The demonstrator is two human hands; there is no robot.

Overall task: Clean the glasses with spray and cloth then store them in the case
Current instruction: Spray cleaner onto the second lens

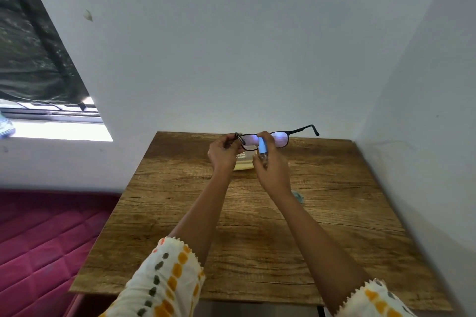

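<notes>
I hold black-framed glasses (282,137) up over the far part of the wooden table (334,213). My left hand (222,156) grips their left temple hinge. My right hand (270,166) is wrapped around a small spray bottle (262,147) with a light blue cap, its top right at the left lens. Below the hands a pale yellow case (243,162) lies on the table, partly hidden. A bit of light blue cloth (298,197) peeks out from behind my right forearm.
The table stands in a corner, with white walls (231,59) behind and to the right. A magenta quilted mattress (46,239) lies to the left of the table. A window with a dark curtain (31,59) is at the upper left.
</notes>
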